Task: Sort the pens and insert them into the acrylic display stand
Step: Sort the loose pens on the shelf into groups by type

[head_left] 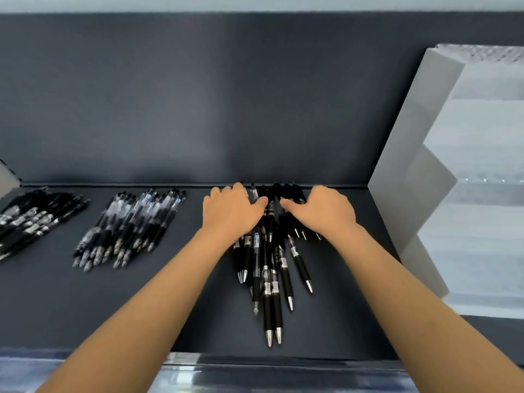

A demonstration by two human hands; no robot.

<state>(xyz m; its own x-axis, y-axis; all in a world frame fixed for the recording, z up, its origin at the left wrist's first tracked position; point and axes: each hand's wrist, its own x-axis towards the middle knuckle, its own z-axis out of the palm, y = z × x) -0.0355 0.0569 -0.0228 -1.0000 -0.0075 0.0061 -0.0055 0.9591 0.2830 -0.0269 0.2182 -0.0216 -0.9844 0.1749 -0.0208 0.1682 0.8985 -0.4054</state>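
The left hand and the right hand lie palm down, side by side, on a loose heap of black retractable pens with silver tips on the dark grey matte worktop.

The left fingers are spread apart and laid over the far ends of the pens, close to the dark grey back wall. The thumb points across toward the other hand. The right thumb points back at it, with a narrow strip of pens showing between the two thumbs. The remaining right fingers bend down past the knuckles and are hidden, so I cannot tell whether they clasp any pens or only press on them.

From under both palms the heap fans out toward the person, silver tips nearest. Two pens reach furthest, lying parallel and touching.

Out beyond the left fingers, well apart from them, lies a second bundle of clear-barrelled pens with black grips, slanted on the worktop. Further out the same way is a third bundle of black pens with white labels, partly cut by the frame edge.

Beyond the right fingers, near but not touching the hand, stands the stepped, frosted clear acrylic display stand. Its tiers show as pale bands stacked up the picture. No pens can be seen in it.
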